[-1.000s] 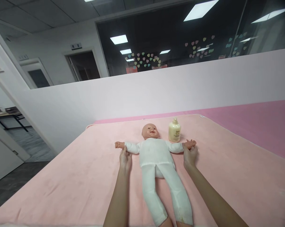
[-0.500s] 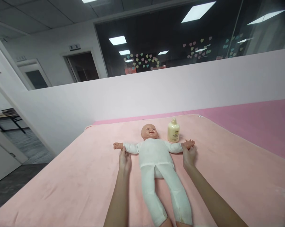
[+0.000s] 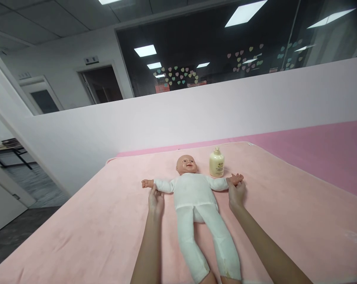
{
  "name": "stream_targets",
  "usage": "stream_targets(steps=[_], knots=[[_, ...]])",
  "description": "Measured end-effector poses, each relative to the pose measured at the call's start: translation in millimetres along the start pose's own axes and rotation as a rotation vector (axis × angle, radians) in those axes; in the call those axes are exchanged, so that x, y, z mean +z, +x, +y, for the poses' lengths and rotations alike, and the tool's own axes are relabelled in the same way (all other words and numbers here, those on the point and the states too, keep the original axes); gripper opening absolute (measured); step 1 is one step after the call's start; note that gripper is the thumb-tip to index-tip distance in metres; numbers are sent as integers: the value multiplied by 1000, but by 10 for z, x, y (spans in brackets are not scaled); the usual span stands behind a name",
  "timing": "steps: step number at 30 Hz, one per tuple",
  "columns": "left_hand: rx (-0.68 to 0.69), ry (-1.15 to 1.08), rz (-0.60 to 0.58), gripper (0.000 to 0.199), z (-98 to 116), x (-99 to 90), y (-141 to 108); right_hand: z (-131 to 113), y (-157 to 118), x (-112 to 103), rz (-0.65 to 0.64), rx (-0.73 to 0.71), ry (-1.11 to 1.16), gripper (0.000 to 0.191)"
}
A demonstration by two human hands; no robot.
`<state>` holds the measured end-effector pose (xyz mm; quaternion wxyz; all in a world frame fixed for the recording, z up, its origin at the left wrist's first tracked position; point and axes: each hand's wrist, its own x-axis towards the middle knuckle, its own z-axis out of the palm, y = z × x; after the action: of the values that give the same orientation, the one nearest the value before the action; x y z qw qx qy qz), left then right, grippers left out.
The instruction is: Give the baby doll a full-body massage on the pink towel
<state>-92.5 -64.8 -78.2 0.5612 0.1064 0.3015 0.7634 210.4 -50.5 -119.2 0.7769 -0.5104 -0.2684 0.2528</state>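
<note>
Clearly, in head view, the doll [image 3: 196, 193] lies face-up on pink cloth [image 3: 107, 228], long axis running near-to-far, btwn L hand [image 3: 156, 201], closed on its one sleeve [image 3: 164, 185], & R hand [image 3: 236, 194], gripping its opposite arm [image 3: 219, 184].

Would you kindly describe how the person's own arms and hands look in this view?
The left hand and right hand are bare, with no gloves. The left forearm and right forearm look slender and narrow toward the wrists. No sleeves, watch or bracelet show on them. Fingernails and finer details are too small to make out.
</note>
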Motion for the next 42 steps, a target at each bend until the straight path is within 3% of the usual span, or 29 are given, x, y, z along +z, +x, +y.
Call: stream_targets(steps=[13, 31, 42], knots=[[66, 12, -24, 21, -35, -18, 19, 106, 62, -12, 5, 40, -18, 60], [18, 2, 9, 19, -10, 10, -90, 153, 89, -17, 13, 56, 58, 62], [44, 68, -23, 22, -79, 19, 12, 199, 141, -23, 0, 88, -6, 62]])
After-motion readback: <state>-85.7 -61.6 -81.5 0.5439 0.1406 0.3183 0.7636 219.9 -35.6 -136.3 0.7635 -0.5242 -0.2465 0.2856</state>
